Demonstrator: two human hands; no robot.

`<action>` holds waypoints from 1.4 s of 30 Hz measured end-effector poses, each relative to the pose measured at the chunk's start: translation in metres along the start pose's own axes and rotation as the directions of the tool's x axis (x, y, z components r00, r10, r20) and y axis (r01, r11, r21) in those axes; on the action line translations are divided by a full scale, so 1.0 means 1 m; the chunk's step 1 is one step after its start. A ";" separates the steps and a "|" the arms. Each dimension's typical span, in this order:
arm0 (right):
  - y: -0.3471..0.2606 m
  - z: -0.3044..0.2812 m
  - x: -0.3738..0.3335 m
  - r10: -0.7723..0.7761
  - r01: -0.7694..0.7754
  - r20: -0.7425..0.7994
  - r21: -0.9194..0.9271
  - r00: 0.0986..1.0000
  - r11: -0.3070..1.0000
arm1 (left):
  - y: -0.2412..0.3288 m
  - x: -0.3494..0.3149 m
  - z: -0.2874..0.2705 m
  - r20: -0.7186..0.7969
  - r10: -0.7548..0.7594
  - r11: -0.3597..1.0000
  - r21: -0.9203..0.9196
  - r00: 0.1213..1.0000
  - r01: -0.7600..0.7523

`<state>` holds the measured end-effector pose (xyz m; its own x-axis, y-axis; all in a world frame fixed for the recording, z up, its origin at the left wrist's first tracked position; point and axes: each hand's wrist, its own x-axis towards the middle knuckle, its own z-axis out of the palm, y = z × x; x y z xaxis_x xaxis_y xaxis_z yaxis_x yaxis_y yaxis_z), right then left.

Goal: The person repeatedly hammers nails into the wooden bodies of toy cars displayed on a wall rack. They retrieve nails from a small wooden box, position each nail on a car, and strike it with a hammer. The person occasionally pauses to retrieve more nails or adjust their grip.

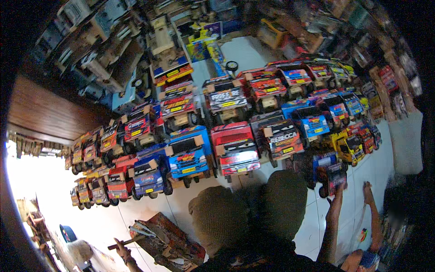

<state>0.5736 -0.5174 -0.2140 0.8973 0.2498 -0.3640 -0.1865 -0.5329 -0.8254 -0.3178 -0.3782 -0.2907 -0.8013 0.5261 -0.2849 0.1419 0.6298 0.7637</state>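
Left hand (121, 249): fingers are curled closed around a brown wooden stick (128, 242), held away from the trucks.
Worn wooden board (168, 242): laid just to the right of the left hand, on the white tiled floor (181, 204).
Right hand (337, 192): partly curled, fingers placed at the lower edge of the dark toy truck (333, 174); whether it is firmly gripped cannot be told through the blur.
Dark toy truck: at the right hand's fingertips, close by a blue toy truck (321, 159).
Parked rows: ahead of both hands, a red toy truck (234, 149) and a yellow toy truck (351, 147) are among those closely lined up.
Co-worker's hand (367, 188): right of the right hand, apart from it; its hold cannot be told.
Collision risk: neighbouring trucks could be knocked askew if the dark toy truck were swung sideways.
Slip risk: it could be dropped if only its edge is pinched.
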 end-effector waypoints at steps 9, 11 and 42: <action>-0.055 0.041 0.015 -0.090 0.091 -0.027 0.053 0.996 0.994 | 0.060 -0.017 0.005 0.042 0.065 0.984 0.166 0.997 -0.071; -0.053 0.045 0.015 -0.094 0.108 -0.096 0.155 0.991 0.982 | 0.069 -0.020 0.019 0.042 0.056 0.985 0.162 0.998 -0.062; -0.071 0.035 0.024 -0.517 0.468 -0.458 -0.224 0.723 0.855 | 0.206 -0.028 -0.032 -0.111 0.182 0.900 -0.381 0.977 -0.211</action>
<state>0.5945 -0.4453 -0.1794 0.9287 0.0860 0.3608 0.3508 -0.5198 -0.7790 -0.2849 -0.2816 -0.1067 -0.8212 0.5656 -0.0749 0.0755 0.2378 0.9684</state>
